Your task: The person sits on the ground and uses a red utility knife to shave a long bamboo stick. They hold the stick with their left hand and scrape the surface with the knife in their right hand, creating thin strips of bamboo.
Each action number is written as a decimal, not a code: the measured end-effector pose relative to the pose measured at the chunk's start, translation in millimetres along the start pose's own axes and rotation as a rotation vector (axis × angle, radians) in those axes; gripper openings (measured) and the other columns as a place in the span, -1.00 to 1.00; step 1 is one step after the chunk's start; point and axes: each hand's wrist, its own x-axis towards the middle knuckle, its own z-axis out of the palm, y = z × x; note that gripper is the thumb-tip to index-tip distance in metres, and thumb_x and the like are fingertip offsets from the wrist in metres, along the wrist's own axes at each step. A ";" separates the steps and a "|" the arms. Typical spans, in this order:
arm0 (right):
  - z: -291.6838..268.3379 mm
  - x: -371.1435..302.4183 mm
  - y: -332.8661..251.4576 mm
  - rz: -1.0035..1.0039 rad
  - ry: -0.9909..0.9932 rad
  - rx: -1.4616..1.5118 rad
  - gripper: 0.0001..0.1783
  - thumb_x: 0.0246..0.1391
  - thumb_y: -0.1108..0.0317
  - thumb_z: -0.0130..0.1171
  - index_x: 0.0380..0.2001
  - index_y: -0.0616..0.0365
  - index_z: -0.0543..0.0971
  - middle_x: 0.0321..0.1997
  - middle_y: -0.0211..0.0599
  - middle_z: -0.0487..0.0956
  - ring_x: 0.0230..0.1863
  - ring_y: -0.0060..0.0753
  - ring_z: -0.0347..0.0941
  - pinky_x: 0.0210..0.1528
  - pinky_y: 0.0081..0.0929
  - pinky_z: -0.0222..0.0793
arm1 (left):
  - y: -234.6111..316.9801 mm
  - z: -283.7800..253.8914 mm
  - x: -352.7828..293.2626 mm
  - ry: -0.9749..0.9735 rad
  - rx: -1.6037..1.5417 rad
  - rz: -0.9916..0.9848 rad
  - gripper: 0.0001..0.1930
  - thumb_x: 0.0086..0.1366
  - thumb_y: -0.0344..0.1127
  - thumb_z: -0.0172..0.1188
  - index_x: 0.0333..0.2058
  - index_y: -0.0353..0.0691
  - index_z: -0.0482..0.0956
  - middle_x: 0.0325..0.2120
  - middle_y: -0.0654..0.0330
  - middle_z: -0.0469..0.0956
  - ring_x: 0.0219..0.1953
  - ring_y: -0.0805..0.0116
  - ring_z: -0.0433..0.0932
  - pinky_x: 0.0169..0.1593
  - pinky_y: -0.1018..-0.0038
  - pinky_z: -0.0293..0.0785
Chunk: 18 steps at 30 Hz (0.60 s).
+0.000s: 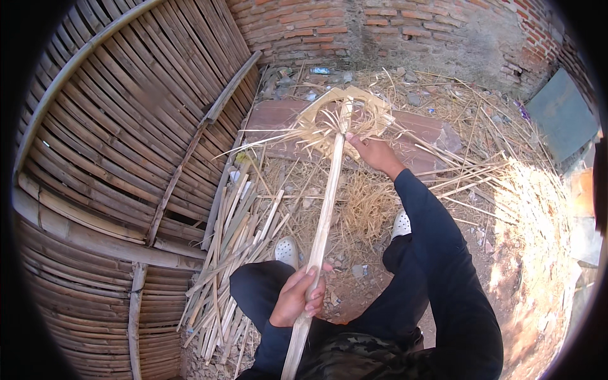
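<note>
A long pale bamboo strip (332, 190) slants from my lap up to the far middle. My left hand (301, 296) is wrapped round its near part, just above my lap. At the far part, my right hand (376, 154) pinches the strip's right edge between thumb and fingers; the fingers' undersides are hidden. The strip's far end lies over a rough ring of pale wood pieces (380, 114). Thin curled shavings (326, 120) spread out round that end, to the left and right.
A brown board (278, 114) lies beneath the ring. Several split bamboo sticks (231, 253) are piled at the left, beside a bamboo-slat wall (126, 120). Straw and shavings (370, 202) litter the ground between my shoes. A brick wall (304, 28) stands behind, and a grey panel (562, 114) leans at the right.
</note>
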 end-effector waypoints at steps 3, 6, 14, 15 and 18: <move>3.4 -30.1 -22.0 -0.096 -0.199 -0.016 -0.10 0.04 -0.53 -0.16 -0.69 0.15 0.62 -0.72 -0.05 0.49 -0.53 0.08 0.51 -0.43 -0.10 0.40 | 2.5 -6.3 3.1 0.032 -0.027 0.044 -0.66 0.49 -0.22 -0.23 0.05 -0.35 0.30 -0.64 0.29 0.23 -0.79 0.60 0.12 -0.73 0.64 0.14; 3.1 -78.2 -49.1 -0.371 -0.215 -0.106 -0.12 0.02 -0.53 -0.13 -0.70 0.13 0.61 -0.75 -0.07 0.48 -0.58 0.07 0.50 -0.49 -0.14 0.39 | 10.5 -7.6 6.6 -0.002 -0.013 0.034 -0.65 0.51 -0.17 -0.24 0.07 -0.29 0.31 -0.62 0.33 0.21 -0.76 0.60 0.14 -0.69 0.65 0.16; 17.9 -90.1 -51.0 -0.499 -0.099 -0.283 -0.18 -0.11 -0.58 -0.04 -0.71 0.03 0.62 -0.73 -0.20 0.52 -0.62 -0.15 0.52 -0.58 -0.25 0.37 | 16.8 -0.8 10.4 0.059 0.174 0.020 -0.66 0.51 -0.14 -0.23 0.08 -0.22 0.30 -0.60 0.35 0.19 -0.72 0.60 0.16 -0.64 0.64 0.18; 20.2 -87.5 -49.8 -0.505 -0.088 -0.290 -0.18 -0.11 -0.58 -0.04 -0.71 0.02 0.62 -0.73 -0.20 0.52 -0.63 -0.15 0.52 -0.59 -0.26 0.36 | 17.5 -0.6 11.4 0.062 0.191 0.019 -0.66 0.51 -0.14 -0.23 0.08 -0.21 0.30 -0.60 0.36 0.19 -0.71 0.60 0.16 -0.63 0.64 0.18; 27.6 -79.9 -46.0 -0.540 -0.035 -0.275 -0.19 -0.11 -0.57 -0.02 -0.71 0.03 0.60 -0.75 -0.20 0.49 -0.65 -0.13 0.49 -0.62 -0.24 0.33 | 19.3 -1.6 14.8 0.072 0.221 0.023 -0.68 0.51 -0.14 -0.21 0.07 -0.19 0.30 -0.59 0.37 0.18 -0.69 0.60 0.16 -0.60 0.63 0.19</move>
